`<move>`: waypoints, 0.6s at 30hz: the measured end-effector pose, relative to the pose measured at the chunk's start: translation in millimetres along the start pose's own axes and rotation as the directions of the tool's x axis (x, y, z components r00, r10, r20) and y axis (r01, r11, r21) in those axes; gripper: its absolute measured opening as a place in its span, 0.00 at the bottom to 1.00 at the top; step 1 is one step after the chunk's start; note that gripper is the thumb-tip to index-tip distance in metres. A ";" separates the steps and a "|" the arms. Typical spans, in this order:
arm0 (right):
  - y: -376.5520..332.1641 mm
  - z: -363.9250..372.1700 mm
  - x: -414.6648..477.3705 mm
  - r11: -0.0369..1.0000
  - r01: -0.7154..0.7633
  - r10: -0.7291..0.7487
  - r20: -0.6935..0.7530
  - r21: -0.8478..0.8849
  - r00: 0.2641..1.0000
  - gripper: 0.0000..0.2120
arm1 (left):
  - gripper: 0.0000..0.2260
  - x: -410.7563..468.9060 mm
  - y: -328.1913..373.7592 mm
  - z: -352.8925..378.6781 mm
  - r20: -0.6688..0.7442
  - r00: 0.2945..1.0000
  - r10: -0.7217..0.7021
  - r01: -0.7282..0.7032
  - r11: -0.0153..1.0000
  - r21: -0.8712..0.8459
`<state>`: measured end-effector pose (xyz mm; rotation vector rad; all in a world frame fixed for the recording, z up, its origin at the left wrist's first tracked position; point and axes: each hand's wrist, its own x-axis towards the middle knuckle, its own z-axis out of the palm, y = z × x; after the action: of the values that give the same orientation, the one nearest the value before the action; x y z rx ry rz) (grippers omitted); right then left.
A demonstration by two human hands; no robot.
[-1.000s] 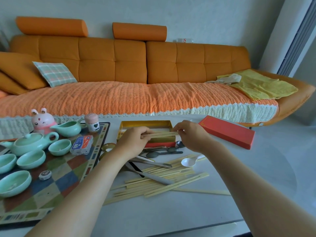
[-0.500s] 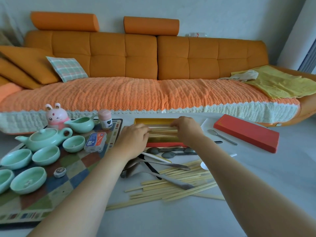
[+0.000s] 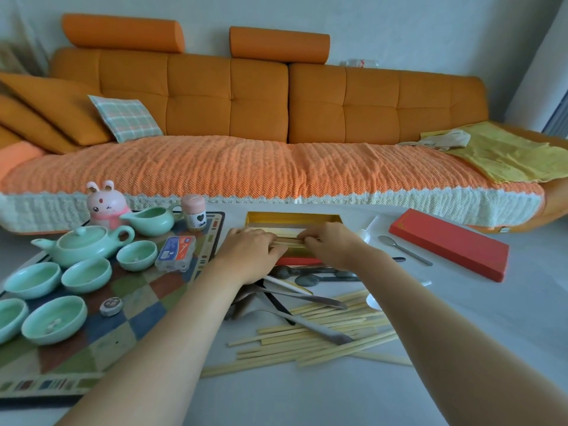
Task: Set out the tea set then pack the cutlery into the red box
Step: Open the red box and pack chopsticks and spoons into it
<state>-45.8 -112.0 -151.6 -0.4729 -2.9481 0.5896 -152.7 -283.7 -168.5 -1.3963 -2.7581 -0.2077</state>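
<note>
Pinching a bunch of chopsticks (image 3: 289, 241) by both ends, left hand (image 3: 252, 253) and right hand (image 3: 329, 245) curled round them at the open box (image 3: 292, 217), I reckon if one's skewed it'll snag the rim and spill onto the counter (image 3: 491, 318) lol.

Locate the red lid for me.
Head view: the red lid lies on the table, right of the open box, with a metal spoon just left of it.

Glossy ceramic teapot (image 3: 83, 245), matt wooden chopsticks (image 3: 307, 348), shiny metal spoon (image 3: 405, 252).
</note>
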 end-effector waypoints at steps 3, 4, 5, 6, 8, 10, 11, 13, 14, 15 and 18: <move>-0.2 -5.2 -8.5 0.998 0.043 -0.041 -0.068 0.034 0.997 0.16 | 0.22 -3.7 5.3 -4.3 -0.079 0.995 0.068 -0.067 0.998 0.017; -0.6 -9.3 -11.7 0.996 0.085 -0.081 -0.120 0.023 0.989 0.16 | 0.20 -5.7 8.9 -6.3 -0.133 0.985 0.107 -0.102 0.994 0.042; -1.2 -13.6 -14.9 0.992 0.130 -0.127 -0.166 0.004 0.978 0.15 | 0.17 -7.3 13.2 -7.8 -0.192 0.971 0.145 -0.136 0.989 0.060; -3.1 -18.5 -19.2 0.986 0.164 -0.164 -0.191 -0.017 0.968 0.15 | 0.14 -9.7 18.8 -9.2 -0.246 0.952 0.181 -0.172 0.983 0.058; -6.0 -27.4 -28.9 0.982 0.176 -0.184 -0.154 -0.063 0.971 0.14 | 0.08 -14.4 30.5 -12.1 -0.284 0.932 0.223 -0.237 0.971 -0.014; -5.3 -32.2 -40.5 0.983 0.145 -0.150 -0.037 -0.115 0.988 0.13 | 0.04 -21.4 42.8 -14.9 -0.237 0.945 0.226 -0.260 0.958 -0.119; -3.7 -33.6 -47.3 0.980 0.134 -0.131 0.027 -0.147 0.991 0.12 | 0.04 -24.8 48.6 -14.9 -0.217 0.945 0.244 -0.277 0.951 -0.134; 2.1 -35.8 -61.0 0.973 0.132 -0.106 0.145 -0.189 0.984 0.11 | 0.05 -29.5 57.4 -12.4 -0.198 0.934 0.297 -0.321 0.942 -0.099; 5.8 -37.4 -67.2 0.974 0.130 -0.095 0.185 -0.187 0.978 0.10 | 0.05 -31.9 60.5 -11.0 -0.175 0.938 0.299 -0.320 0.941 -0.106; 10.4 -38.9 -72.3 0.977 0.121 -0.083 0.212 -0.175 0.974 0.09 | 0.05 -33.6 63.2 -10.3 -0.135 0.949 0.286 -0.304 0.943 -0.133; 23.9 -40.2 -81.7 0.991 0.065 -0.037 0.232 -0.115 0.972 0.08 | 0.05 -37.2 69.3 -10.3 -0.023 0.969 0.247 -0.247 0.953 -0.176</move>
<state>44.5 -102.8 -126.8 -0.3603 -3.2200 0.4901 -75.1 -274.3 -155.1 -1.7658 -2.5834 -0.4525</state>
